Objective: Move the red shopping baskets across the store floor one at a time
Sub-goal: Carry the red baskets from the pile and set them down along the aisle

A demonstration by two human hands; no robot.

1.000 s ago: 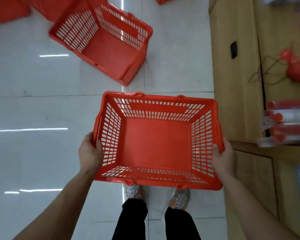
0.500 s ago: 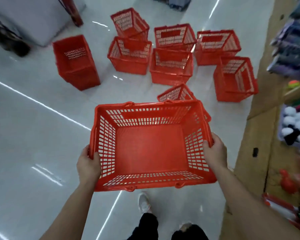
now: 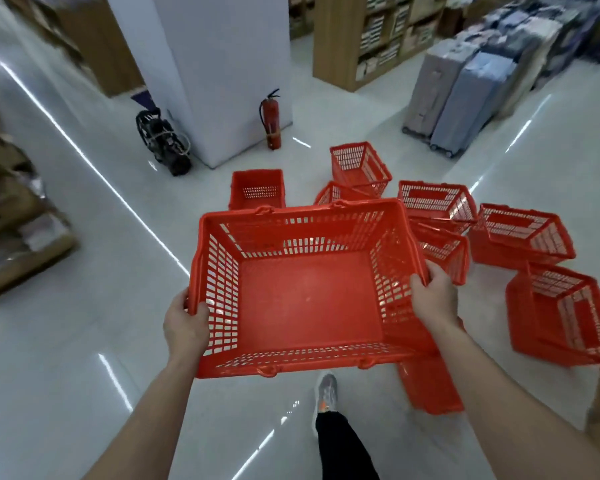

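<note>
I carry an empty red shopping basket [image 3: 309, 299] in front of me, above the white floor. My left hand [image 3: 184, 323] grips its left rim, thumb inside the slotted wall. My right hand [image 3: 433, 299] grips the right rim the same way. Several more red baskets stand or lie tipped on the floor ahead and to the right, one at the far right [image 3: 561, 317], another behind it [image 3: 520, 233], and one upright at the back [image 3: 257, 188]. Part of another basket [image 3: 430, 389] shows under the one I carry.
A white pillar [image 3: 219, 71] rises ahead with a red fire extinguisher [image 3: 270, 119] and a folded black trolley [image 3: 163, 140] at its foot. Suitcases [image 3: 465, 95] line the right, wooden shelves [image 3: 368, 39] stand behind, and stacked boxes [image 3: 18, 216] sit at left.
My view has swung up from the floor to the aisle. The cluster of baskets has come closer and now lies mostly to the right. Both hands keep their hold on the basket.
</note>
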